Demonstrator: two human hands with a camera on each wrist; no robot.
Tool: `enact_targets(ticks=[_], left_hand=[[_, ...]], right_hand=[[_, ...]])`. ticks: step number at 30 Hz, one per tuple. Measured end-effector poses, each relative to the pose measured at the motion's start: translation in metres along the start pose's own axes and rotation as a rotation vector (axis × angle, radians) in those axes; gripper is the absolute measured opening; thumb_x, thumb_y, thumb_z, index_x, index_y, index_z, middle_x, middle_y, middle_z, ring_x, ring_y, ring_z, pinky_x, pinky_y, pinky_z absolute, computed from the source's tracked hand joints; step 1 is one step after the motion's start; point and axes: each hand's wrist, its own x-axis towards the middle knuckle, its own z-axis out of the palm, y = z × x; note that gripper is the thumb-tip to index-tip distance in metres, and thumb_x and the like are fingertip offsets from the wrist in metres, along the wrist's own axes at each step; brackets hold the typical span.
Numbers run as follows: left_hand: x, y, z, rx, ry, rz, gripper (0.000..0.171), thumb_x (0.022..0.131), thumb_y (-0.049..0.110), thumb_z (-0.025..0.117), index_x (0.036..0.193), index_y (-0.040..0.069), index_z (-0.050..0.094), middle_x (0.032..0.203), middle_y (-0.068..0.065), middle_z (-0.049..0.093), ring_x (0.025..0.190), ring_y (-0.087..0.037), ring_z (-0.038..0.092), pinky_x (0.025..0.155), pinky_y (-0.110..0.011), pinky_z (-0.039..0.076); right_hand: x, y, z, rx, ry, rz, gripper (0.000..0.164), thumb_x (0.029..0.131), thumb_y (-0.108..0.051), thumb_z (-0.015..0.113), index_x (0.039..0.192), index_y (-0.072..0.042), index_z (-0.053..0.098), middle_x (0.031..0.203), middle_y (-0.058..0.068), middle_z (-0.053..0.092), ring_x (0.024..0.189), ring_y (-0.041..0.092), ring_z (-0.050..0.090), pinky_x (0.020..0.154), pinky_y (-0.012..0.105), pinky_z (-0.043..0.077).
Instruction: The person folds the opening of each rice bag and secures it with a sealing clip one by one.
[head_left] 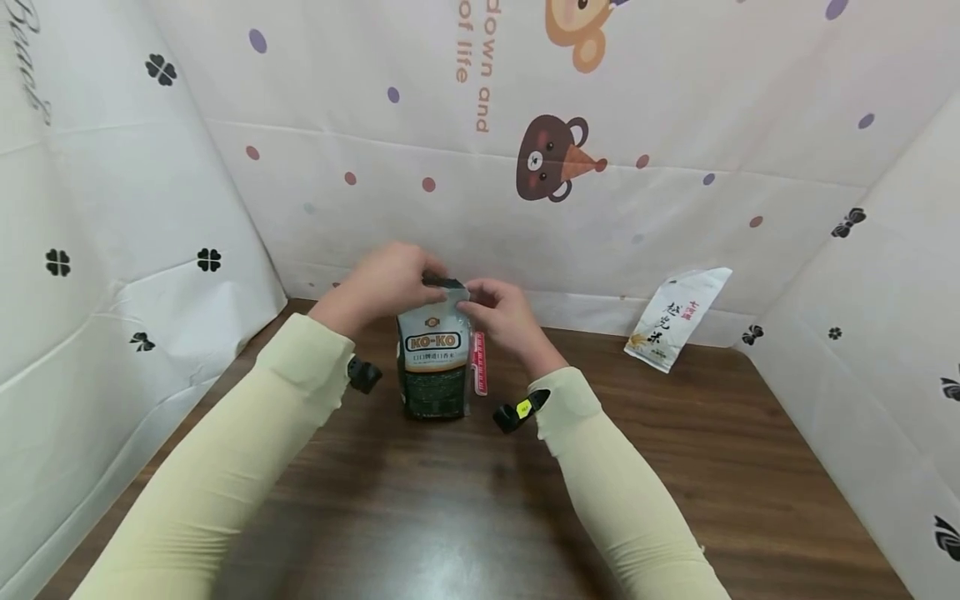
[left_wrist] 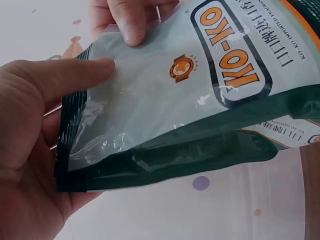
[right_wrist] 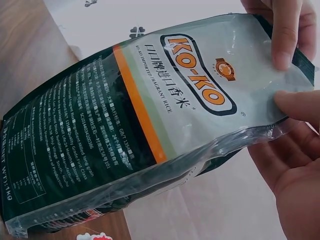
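A green and silver KO-KO rice bag (head_left: 435, 358) stands upright on the wooden table (head_left: 420, 492) near the back wall. At its top left, my left hand (head_left: 393, 283) pinches the dark sealed edge between thumb and fingers. My right hand (head_left: 506, 317) pinches the upper right corner, its thumb (right_wrist: 300, 105) on the silver front and its fingers behind. In the left wrist view both thumbs press the silver film close to the top seal (left_wrist: 72, 135).
Right of the bag lies a red and white strip (head_left: 481, 364) on the table. A white rice packet (head_left: 675, 321) with dark characters leans against the back wall on the right. Patterned white sheets (head_left: 360, 125) hang along the back and both sides.
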Motion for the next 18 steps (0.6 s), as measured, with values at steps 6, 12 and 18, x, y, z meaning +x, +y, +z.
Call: enact_targets(ticks=[6,12,18], left_hand=[[0.005,-0.004,-0.002,-0.01,-0.031,0.073,0.017,0.094,0.018,0.063,0.109,0.017,0.072,0.101,-0.001,0.071,0.086,-0.017,0.064,0.078,-0.036,0.053],[0.001,-0.015,-0.003,-0.022,-0.007,0.133,0.022,0.097,0.012,0.057,0.111,0.018,0.073,0.111,-0.002,0.071,0.101,-0.018,0.064,0.085,-0.04,0.053],[-0.005,-0.025,0.001,-0.063,0.015,0.165,0.025,0.098,0.012,0.055,0.11,0.022,0.074,0.112,0.003,0.072,0.105,-0.014,0.064,0.09,-0.039,0.053]], right_hand=[[0.004,0.003,0.002,-0.028,0.014,-0.038,0.02,0.092,-0.022,0.067,0.111,-0.017,0.069,0.108,0.004,0.07,0.093,0.018,0.065,0.078,0.036,0.056],[0.003,0.013,0.006,-0.003,0.054,-0.129,0.021,0.093,-0.018,0.065,0.113,-0.017,0.07,0.108,0.005,0.07,0.09,0.021,0.065,0.074,0.035,0.055],[0.002,0.022,0.009,0.044,0.065,-0.247,0.021,0.094,-0.011,0.062,0.112,-0.012,0.073,0.099,0.007,0.066,0.079,0.03,0.057,0.067,0.029,0.05]])
